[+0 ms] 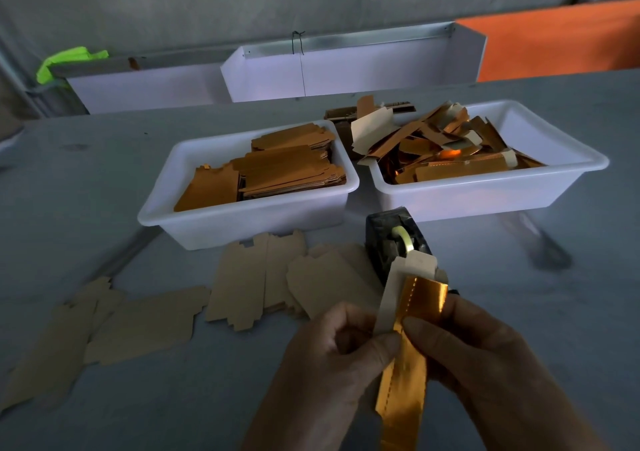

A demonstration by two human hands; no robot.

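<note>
Nearest to my view is the long folded card strip with a shiny gold foil face (403, 374). It is held upright above the near edge of the grey table (554, 312), between both hands. Its inner side is plain cream card, and a dotted crease line runs along its length. My left hand (332, 357) pinches the strip's left edge between thumb and curled fingers. My right hand (485, 357) clamps the right side, thumb flat on the foil and fingers behind.

The strip's cream top flap stands in front of the one black tape dispenser (388, 239), which carries a pale roll. I cannot tell whether flap and tape touch.

Left of the dispenser, flat matt brown card blanks with notched ends (242, 277) lie overlapping on the table. I count about six, though the overlap makes that unsure.

Farther back stand two white rectangular plastic tubs. The left tub (166, 215) holds neat stacks of flat gold-brown blanks (287, 170). The right tub (485, 194) holds a loose heap of folded gold and cream pieces (443, 149), too many to count.

Along the far edge sit a long white trough (346, 69), an orange sheet (554, 41) at the right and a bright green scrap (65, 60) at the left.
</note>
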